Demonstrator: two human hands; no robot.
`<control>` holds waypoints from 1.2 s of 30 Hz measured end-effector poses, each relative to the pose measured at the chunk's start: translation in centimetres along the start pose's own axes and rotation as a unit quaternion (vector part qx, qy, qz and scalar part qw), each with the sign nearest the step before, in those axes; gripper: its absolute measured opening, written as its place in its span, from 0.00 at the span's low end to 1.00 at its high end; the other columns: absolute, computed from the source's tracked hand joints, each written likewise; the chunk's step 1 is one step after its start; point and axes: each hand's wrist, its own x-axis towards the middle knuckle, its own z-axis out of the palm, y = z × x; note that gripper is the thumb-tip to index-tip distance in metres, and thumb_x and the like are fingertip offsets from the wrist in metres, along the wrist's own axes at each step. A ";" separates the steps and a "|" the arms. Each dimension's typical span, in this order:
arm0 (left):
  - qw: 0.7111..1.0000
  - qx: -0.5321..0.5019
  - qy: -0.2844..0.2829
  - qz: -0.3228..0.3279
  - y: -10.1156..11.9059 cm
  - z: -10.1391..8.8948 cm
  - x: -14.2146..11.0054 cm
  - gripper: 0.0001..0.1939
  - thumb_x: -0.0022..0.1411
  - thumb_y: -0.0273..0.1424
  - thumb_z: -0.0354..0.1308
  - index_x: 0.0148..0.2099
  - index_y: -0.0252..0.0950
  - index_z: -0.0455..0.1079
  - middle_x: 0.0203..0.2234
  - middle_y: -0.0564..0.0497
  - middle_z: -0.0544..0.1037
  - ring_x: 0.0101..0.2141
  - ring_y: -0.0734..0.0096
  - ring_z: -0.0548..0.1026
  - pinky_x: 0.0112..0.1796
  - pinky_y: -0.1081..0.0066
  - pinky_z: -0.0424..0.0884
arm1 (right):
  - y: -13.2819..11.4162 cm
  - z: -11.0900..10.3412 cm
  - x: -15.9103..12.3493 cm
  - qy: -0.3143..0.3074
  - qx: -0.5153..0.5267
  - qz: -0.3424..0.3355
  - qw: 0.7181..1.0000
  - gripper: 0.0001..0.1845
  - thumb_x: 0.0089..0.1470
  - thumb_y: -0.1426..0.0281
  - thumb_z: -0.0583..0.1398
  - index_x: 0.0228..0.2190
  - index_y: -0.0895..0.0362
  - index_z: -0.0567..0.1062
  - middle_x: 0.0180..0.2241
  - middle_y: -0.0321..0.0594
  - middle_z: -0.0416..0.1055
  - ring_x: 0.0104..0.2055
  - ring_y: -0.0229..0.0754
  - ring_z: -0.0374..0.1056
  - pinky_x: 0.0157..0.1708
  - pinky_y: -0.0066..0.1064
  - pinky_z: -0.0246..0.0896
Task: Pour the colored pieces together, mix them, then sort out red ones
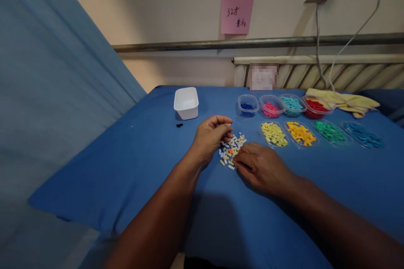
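Observation:
A loose pile of small white and pale yellow plastic pieces (225, 155) lies on the blue cloth, with one orange piece (230, 151) among them. Over the pile's far left side, my left hand (208, 136) is closed in a pinch, a pale spot showing at the thumb tip; whether that is a piece or the nail I cannot tell. My right hand (263, 168) rests at the pile's right edge, thumb and fingers pressed together down at the pieces. Whatever sits between those fingertips is hidden.
A white tub (186, 111) stands at the back left, a small black item (179, 125) before it. Several clear containers of sorted coloured pieces, one with yellow pieces (274, 134), stand at the right. Behind them lie a yellow cloth (344, 101) and a hanging cable (356, 29).

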 end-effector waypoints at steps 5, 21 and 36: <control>1.000 0.006 0.004 -0.001 -0.1 -0.2 0.1 0.09 0.57 0.28 0.66 0.42 0.34 0.77 0.27 0.51 0.79 0.27 0.74 0.77 0.29 0.75 0.72 | -0.6 0.0 0.1 -0.023 -0.016 0.020 0.999 0.09 0.70 0.71 0.60 0.36 0.55 0.80 0.35 0.43 0.75 0.40 0.48 0.71 0.40 0.40 0.62; 0.990 0.013 -0.098 -0.100 -2.0 -0.2 0.3 0.19 0.53 0.33 0.78 0.44 0.32 0.77 0.29 0.50 0.82 0.26 0.76 0.78 0.32 0.75 0.74 | 0.5 -0.7 -0.3 0.096 0.094 0.056 0.989 0.06 0.65 0.74 0.60 0.39 0.54 0.78 0.36 0.41 0.78 0.39 0.46 0.73 0.40 0.39 0.67; 0.978 0.052 -0.181 -0.090 -2.1 0.4 -0.5 0.18 0.56 0.40 0.78 0.42 0.32 0.82 0.32 0.47 0.83 0.30 0.74 0.78 0.36 0.73 0.73 | 1.5 -1.2 0.3 0.174 0.468 0.306 0.811 0.13 0.50 0.59 0.71 0.33 0.54 0.80 0.29 0.40 0.82 0.30 0.42 0.78 0.29 0.32 0.73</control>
